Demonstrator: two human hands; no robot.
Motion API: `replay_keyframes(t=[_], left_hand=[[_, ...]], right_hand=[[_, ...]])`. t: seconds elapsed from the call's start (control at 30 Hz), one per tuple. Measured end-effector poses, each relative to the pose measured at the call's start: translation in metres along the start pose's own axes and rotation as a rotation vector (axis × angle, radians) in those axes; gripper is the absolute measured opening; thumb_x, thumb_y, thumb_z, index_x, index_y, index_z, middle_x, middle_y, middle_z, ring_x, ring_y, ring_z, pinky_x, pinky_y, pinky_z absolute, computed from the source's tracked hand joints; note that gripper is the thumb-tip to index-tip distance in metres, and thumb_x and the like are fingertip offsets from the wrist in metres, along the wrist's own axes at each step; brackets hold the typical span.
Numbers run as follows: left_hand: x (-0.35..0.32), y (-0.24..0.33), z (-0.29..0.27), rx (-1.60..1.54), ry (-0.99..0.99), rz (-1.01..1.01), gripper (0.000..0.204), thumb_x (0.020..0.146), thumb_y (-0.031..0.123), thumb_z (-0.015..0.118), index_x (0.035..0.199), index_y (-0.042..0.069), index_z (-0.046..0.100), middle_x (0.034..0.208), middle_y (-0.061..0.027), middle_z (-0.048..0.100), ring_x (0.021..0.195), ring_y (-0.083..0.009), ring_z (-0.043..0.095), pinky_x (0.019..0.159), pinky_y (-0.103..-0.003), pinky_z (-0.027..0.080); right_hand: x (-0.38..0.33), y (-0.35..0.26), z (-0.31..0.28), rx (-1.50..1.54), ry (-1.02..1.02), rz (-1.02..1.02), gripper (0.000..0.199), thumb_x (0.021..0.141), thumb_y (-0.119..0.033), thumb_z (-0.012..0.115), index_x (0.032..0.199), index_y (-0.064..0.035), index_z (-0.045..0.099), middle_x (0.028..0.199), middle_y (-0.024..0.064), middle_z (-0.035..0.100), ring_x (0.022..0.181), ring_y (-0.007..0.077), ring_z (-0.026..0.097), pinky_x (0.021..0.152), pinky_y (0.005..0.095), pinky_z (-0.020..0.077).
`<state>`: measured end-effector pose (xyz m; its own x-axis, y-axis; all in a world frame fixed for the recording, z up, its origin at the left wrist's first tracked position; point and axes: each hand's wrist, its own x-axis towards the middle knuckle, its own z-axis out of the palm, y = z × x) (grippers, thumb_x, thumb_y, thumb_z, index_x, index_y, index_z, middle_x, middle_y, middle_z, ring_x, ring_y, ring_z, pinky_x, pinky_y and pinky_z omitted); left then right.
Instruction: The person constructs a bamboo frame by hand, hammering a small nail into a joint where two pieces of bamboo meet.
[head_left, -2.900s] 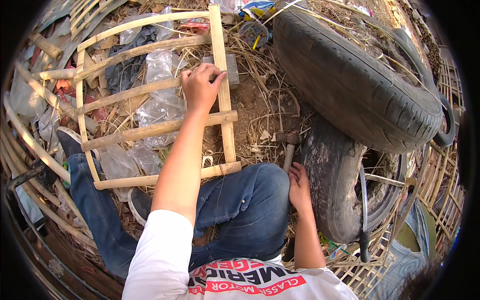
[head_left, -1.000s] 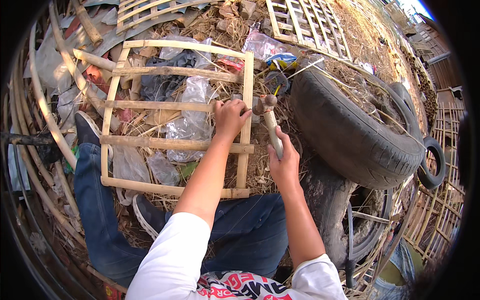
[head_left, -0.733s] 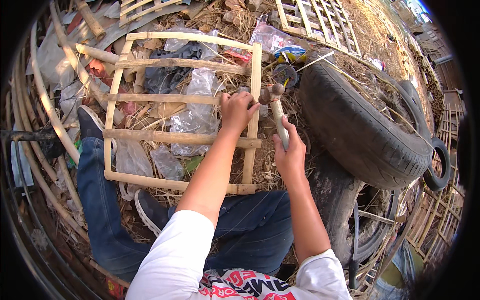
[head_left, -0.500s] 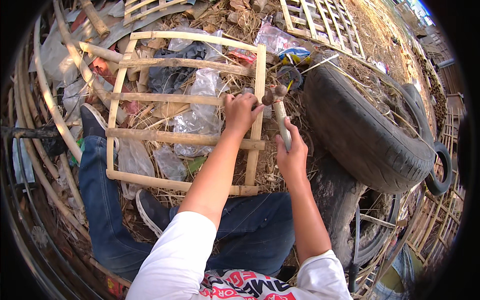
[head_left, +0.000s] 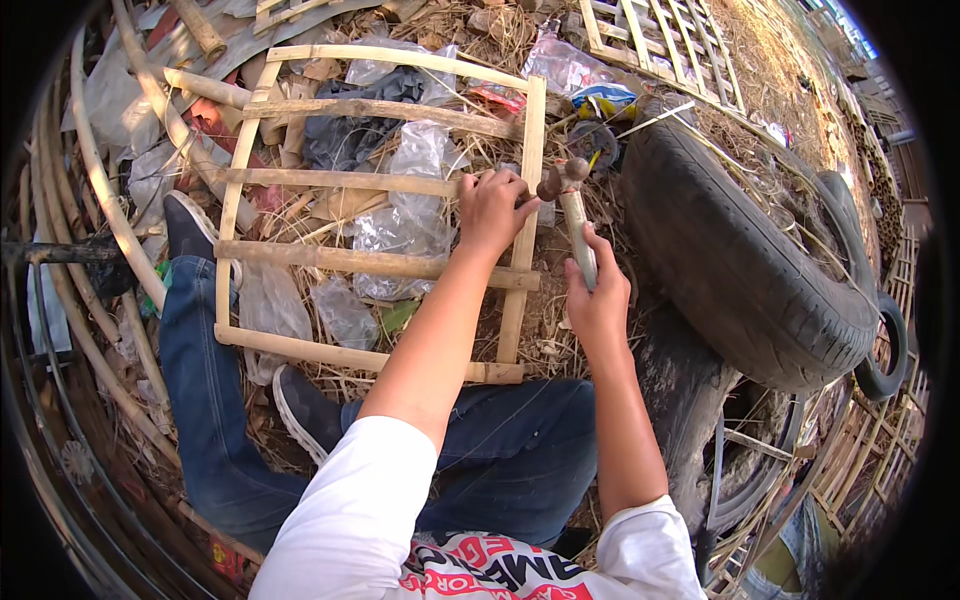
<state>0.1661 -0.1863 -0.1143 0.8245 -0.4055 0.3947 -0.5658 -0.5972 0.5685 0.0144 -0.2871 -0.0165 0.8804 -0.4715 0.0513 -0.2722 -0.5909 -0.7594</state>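
A bamboo frame (head_left: pixel 513 320) of flat rails and several cross slats lies in front of my legs. At its right rail, my left hand (head_left: pixel 490 215) closes over the right end of the middle slat (head_left: pixel 340 180), fingers curled and thumb against the rail. My right hand (head_left: pixel 600 300) is wrapped round the pale handle of a hammer (head_left: pixel 579 240). The hammer's rusty, rounded head is up at the rail, close beside my left fingertips. Whether it touches the wood I cannot tell. Any nail there is hidden or too small to see.
A large worn tyre (head_left: pixel 745 250) lies right of the frame, with a smaller tyre (head_left: pixel 882 350) beyond. Bamboo lattice panels (head_left: pixel 665 45) rest at the far right. Plastic bags (head_left: pixel 400 235) and straw show through the frame. Bent bamboo poles (head_left: pixel 110 210) crowd the left.
The whole scene has shifted slightly in view, the frame a little up and right. Both hands and the hammer keep nearly the same place against the frame's right rail.
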Motion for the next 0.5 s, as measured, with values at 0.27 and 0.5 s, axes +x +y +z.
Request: replay_keyframes(t=[0.27, 0.5], left_hand=[[0.003, -0.002, 0.006, 0.047, -0.011, -0.009, 0.019, 0.073, 0.032, 0.081, 0.078, 0.016, 0.072, 0.086, 0.0003, 0.061, 0.088, -0.0185, 0.06, 0.081, -0.037, 0.034], [0.003, 0.003, 0.003, 0.016, -0.043, -0.036, 0.019, 0.074, 0.033, 0.081, 0.076, 0.016, 0.072, 0.084, -0.0001, 0.061, 0.087, -0.0193, 0.06, 0.082, -0.038, 0.034]], right_hand=[[-0.004, 0.028, 0.019, 0.229, 0.004, 0.336, 0.031, 0.084, -0.012, 0.073, 0.107, 0.0025, 0.058, 0.079, 0.0148, 0.066, 0.067, 0.0167, 0.06, 0.061, 0.0327, 0.0482], [0.0, 0.059, 0.056, 0.36, 0.027, 0.445, 0.04, 0.077, -0.008, 0.077, 0.108, 0.0053, 0.056, 0.09, 0.0123, 0.067, 0.078, 0.0181, 0.063, 0.069, 0.0338, 0.0513]])
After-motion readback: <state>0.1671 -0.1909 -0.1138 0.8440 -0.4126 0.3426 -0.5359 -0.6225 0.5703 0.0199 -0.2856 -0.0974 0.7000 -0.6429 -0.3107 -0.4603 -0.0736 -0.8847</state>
